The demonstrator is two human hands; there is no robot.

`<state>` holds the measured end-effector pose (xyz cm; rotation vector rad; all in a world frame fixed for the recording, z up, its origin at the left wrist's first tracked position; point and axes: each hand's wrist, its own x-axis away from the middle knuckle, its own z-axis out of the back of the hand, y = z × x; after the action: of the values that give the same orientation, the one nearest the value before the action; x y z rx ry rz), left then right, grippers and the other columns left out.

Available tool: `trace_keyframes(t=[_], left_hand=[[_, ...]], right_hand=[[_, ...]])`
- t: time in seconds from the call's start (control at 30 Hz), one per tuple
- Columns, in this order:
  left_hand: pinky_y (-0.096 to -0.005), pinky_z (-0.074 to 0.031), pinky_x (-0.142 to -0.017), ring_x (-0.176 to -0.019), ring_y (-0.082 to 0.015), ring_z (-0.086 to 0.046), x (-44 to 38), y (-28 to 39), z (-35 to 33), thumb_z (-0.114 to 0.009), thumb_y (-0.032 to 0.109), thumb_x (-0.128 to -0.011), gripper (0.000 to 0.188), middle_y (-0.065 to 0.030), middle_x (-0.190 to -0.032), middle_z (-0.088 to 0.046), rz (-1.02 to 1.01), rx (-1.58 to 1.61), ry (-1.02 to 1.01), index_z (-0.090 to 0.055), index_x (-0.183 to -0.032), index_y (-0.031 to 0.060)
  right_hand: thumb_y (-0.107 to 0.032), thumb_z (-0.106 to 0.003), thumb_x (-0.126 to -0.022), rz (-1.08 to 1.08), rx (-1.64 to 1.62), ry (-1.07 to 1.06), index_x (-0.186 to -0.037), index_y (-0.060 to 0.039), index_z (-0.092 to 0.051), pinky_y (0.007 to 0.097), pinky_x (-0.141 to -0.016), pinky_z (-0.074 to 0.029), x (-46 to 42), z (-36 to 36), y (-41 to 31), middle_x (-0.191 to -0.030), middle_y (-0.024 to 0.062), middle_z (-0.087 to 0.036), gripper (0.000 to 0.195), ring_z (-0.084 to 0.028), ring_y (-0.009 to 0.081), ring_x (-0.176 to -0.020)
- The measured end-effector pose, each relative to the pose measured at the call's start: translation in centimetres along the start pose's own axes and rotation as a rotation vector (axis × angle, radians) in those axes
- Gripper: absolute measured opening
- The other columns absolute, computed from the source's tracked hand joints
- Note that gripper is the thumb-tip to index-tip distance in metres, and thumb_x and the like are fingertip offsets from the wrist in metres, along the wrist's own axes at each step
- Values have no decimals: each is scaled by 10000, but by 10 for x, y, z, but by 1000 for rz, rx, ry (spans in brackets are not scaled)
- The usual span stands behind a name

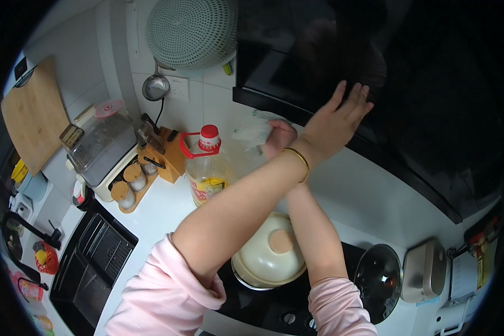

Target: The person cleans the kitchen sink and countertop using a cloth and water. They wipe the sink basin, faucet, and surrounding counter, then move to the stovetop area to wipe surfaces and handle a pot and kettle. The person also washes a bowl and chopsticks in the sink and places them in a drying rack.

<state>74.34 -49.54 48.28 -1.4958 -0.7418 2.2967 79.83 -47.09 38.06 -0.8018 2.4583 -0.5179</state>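
My forearms cross above the stove, the left one in front. My left hand (334, 115), with a gold bangle at its wrist, is raised in front of the black range hood (273, 101). Its fingers are extended and partly apart, with nothing seen in them; whether they touch the hood I cannot tell. My right hand (279, 137) is bent near the white wall, partly behind my left arm, beside a whitish-green patch (252, 130). Its grip is unclear. Below my arms, a cream lidded pot (256, 262) with a wooden knob sits on the black cooktop (260, 304).
A red-capped oil bottle (210, 172) stands left of the pot, near a knife block (172, 155) and seasoning jars (134, 178). The black sink (90, 260) is farther left. At right are a glass lid (378, 283) and a rice cooker (424, 271).
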Motion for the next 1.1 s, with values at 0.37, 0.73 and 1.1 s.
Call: trace_keyframes(t=[0.37, 0.73, 1.1], left_hand=[[-476, -120, -1066, -1307, -268, -242, 3, -9, 7, -485, 246, -858, 548, -137, -1394, -293, 6, -29, -25, -320, -1359, 100], [-322, -364, -945, -1024, -206, -550, 28, 5, 88, -459, 346, -895, 401, -101, -1093, -590, 573, 1617, -81, -548, -1179, 78], [-276, -413, -886, -1001, -122, -532, 99, 217, 279, -651, 88, -764, 428, -44, -1090, -577, 15, 2379, -1064, -510, -1166, 45]], right_hand=[[-175, -473, -827, -399, 102, -188, -1101, 37, -499, 357, -932, -377, -8, -10, 22, -1105, 121, -576, 347, -543, 254, -998], [-4, -557, -792, -265, 444, 118, -1194, 58, -425, 365, -901, -460, 241, -95, -136, -1123, 178, -542, 427, -560, 254, -1030], [-63, -541, -834, -387, 1473, 85, -1115, -35, -551, 330, -866, -440, 527, -178, -231, -1060, 66, -596, 283, -556, 184, -998]])
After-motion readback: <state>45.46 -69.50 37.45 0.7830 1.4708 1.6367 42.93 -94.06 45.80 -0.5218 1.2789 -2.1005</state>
